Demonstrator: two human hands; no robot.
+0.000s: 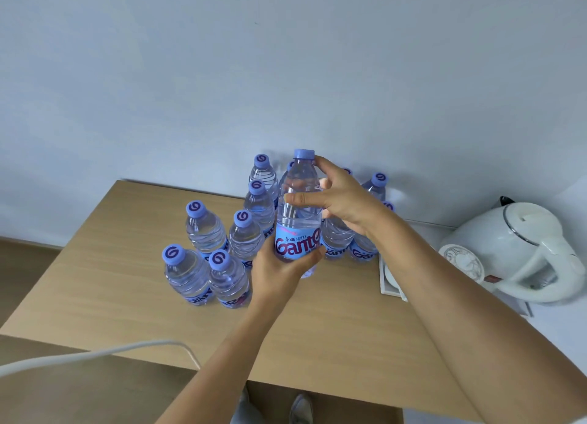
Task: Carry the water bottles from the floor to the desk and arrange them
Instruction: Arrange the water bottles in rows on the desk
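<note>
Pale, bare wall (286,58) backs a light wood-grain worktop (317,328), and over it one clear plastic water bottle with a blue cap and blue label (298,214) is held upright, just above the surface or barely on it (I cannot tell which). The left hand (282,268) grips it low, fingers wrapped round the label, while the right hand (340,198) holds its upper part, thumb across the clear shoulder and fingertips near the cap.

Around the held bottle stand the other clear blue-capped bottles (206,227), all upright on the worktop: a loose cluster to the left and front, more at the back by the wall and to the right, partly hidden behind the hands. Judging from this, most of the carrying is done. The bottle in hand seems to be on its way into the group, and the loose spacing suggests some tidying is left. The floor supply is out of sight, so I cannot say how many remain.

Farther right sits a white electric kettle (514,249) on a white surface, with a white tray (389,284) beside it. A white cable (95,355) crosses the near left, and shoes (301,407) show below the worktop's edge.
</note>
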